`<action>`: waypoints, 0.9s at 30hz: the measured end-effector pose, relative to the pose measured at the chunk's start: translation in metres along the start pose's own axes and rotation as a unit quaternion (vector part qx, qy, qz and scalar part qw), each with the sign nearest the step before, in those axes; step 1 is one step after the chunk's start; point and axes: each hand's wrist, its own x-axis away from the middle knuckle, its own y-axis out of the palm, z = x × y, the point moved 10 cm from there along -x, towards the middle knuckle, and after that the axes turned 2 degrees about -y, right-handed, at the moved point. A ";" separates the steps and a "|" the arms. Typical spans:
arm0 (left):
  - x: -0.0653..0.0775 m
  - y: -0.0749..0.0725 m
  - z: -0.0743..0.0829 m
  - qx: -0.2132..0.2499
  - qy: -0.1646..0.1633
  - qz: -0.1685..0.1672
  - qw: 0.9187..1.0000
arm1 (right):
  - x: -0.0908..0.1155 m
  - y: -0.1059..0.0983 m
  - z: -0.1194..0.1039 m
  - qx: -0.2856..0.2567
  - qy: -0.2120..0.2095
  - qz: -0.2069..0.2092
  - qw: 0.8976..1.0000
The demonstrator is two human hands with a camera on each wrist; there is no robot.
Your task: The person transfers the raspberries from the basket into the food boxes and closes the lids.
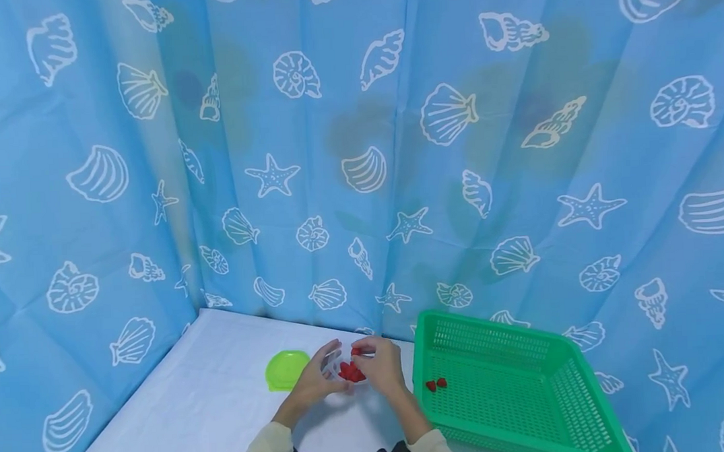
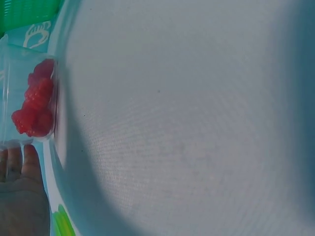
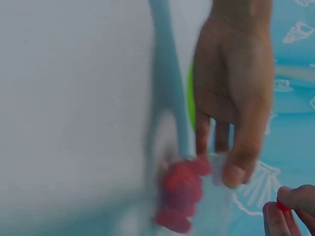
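Observation:
A small clear tub [image 1: 343,370] of red berries [image 1: 350,373] stands on the white table, between my two hands. My left hand [image 1: 327,370] holds the tub from the left, thumb and fingers curled round its wall. In the right wrist view this left hand [image 3: 234,93] shows above the blurred berries [image 3: 179,196]. Just over the tub's far rim, my right hand [image 1: 364,354] pinches one red berry [image 1: 357,351] between its fingertips [image 3: 290,216]. The left wrist view shows the berries [image 2: 34,101] inside the tub and my fingers [image 2: 22,164] below it.
A green lid [image 1: 286,369] lies flat on the table left of the tub. A green mesh basket [image 1: 494,329] with two red berries [image 1: 436,384] in it stands on the right. A blue shell-print curtain closes off the back and both sides.

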 end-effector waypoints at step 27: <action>-0.003 0.001 -0.004 0.020 0.010 -0.009 1.000 | 0.005 0.030 0.027 0.052 0.019 -0.018 0.998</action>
